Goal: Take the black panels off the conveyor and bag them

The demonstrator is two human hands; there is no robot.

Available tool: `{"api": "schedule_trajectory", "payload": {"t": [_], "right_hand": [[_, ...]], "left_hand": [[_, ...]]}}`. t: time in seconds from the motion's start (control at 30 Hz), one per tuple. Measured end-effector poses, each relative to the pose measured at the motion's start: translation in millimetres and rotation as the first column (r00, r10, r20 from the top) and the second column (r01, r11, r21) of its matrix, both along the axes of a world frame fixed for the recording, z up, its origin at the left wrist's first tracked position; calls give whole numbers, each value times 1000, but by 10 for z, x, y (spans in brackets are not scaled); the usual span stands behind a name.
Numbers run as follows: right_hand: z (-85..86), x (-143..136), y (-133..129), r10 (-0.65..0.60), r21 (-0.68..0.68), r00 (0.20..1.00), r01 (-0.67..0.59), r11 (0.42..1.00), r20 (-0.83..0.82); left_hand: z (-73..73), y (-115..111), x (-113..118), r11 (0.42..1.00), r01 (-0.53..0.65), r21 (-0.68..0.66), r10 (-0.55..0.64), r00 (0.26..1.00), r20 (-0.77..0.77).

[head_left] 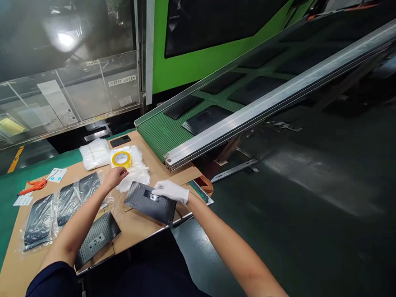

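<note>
My right hand (pixel 172 191), in a white glove, grips a black perforated plastic panel (pixel 147 204) and holds it tilted over the table's front edge. The thumb lies on its upper face. My bare left hand (pixel 117 177) has its fingers pinched together at the edge of a clear plastic bag (pixel 132 179) on a pile; the fingertips are small in view. On that pile rests a roll of yellow tape (pixel 121 159). Another black panel (pixel 97 239) lies unwrapped beneath my left forearm. Several bagged panels (pixel 38 220) lie to the left, partly overlapping.
A green conveyor belt (pixel 155 138) carrying several black panels (pixel 209 118) slopes to the table's far right edge. Cardboard (pixel 17 274) covers the tabletop. A bundle of white bags (pixel 96 154), a phone (pixel 120 141), an orange-handled tool (pixel 36 184) and label sheets (pixel 56 175) lie farther back.
</note>
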State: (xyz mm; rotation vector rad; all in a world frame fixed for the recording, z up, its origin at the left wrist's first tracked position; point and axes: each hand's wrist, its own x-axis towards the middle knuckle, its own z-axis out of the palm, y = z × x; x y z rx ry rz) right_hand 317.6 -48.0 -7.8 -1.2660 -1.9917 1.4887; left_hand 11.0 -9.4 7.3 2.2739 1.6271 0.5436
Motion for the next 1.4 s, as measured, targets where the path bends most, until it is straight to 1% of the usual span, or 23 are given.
{"api": "schedule_trajectory", "payload": {"t": [0.07,0.17,0.33,0.47,0.57,0.63,0.67,0.7,0.8,0.9,0.97,1.07,1.13,1.2,1.3,1.33,1.4], "right_hand": [[-21,-68,37,-63,-35,995,60,998,-78],[-55,-171,77,-148,-82,981,138,987,-129],[-113,-257,51,-305,-162,928,274,948,-216],[-191,-289,0,-362,-132,902,340,931,-233],[-247,-290,-10,-381,-152,878,351,924,-289],[-267,-293,-4,-396,-176,866,358,917,-306],[-271,-301,2,-409,-189,859,366,911,-307],[-272,-314,9,-424,-204,851,376,904,-309],[-260,-385,40,-451,-261,831,380,888,-326],[-222,-485,72,-462,-305,816,367,879,-348],[-175,-554,85,-461,-333,812,350,875,-359],[-73,-639,82,-470,-362,800,341,868,-374],[4,-665,63,-478,-364,778,342,866,-408],[68,-651,31,-483,-378,750,330,865,-452],[111,-562,-29,-508,-444,715,302,844,-480],[108,-525,-48,-518,-470,707,291,834,-482],[89,-457,-81,-524,-496,700,273,824,-485]], "left_hand": [[21,9,12,1000,17,3,-17,1000,-22],[53,1,45,999,42,22,-40,998,-53],[98,-11,124,995,72,64,-67,994,-81],[131,5,126,993,88,78,-83,994,-67],[127,-6,-7,993,41,110,-42,999,10],[87,-35,-160,991,1,137,-6,999,38],[52,-55,-244,990,7,144,-10,1000,19],[9,-78,-324,989,37,142,-35,999,-20],[-160,-144,-489,975,193,106,-174,970,-168],[-334,-163,-495,954,281,103,-254,942,-220],[-430,-141,-437,947,295,131,-267,944,-195],[-535,-87,-341,944,276,182,-261,960,-107],[-577,-60,-302,949,245,196,-242,969,-39],[-587,-49,-285,961,203,186,-212,977,28],[-511,-54,-262,982,126,143,-144,981,129],[-455,-54,-250,987,95,127,-116,979,165],[-297,-40,-226,995,17,97,-40,969,242]]}}
